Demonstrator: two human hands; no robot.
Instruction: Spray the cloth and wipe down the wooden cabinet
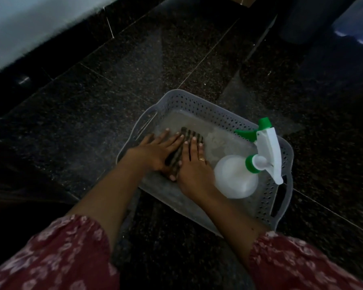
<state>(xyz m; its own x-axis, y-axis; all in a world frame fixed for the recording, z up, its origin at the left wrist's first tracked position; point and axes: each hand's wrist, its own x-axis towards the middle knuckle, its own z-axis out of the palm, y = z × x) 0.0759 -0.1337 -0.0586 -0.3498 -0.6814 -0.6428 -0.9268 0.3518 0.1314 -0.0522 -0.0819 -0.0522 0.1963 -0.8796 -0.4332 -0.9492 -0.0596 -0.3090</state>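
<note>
Head camera looks down for me on a pale grey perforated plastic basket with cut-out handles [199, 107], sitting on a dark speckled polished stone floor [113, 84]. Inside it, toward the left half, lies a dark striped folded cloth [190, 136], flat on the basket bottom. I see my left hand [155, 152] laid palm-down over the cloth's left part, fingers spread and stretched forward, the fingertips reaching past the cloth's near edge onto the basket bottom. My right hand [194, 170] lies palm-down just beside it, also flat with fingers extended and a little apart, covering the cloth's right part; a gold ring [202, 159] shows on one finger. The two hands touch or nearly touch along their inner edges, and only the far end of the cloth shows beyond the fingertips. To the right in the same basket lies a translucent white plastic spray bottle with a green collar and white-and-green trigger head [236, 176], on its side, its round body just beside my right hand, the nozzle end pointing toward the basket's far right wall. Red floral-print sleeves [71, 252] cover both my upper arms at the bottom of the view.
</note>
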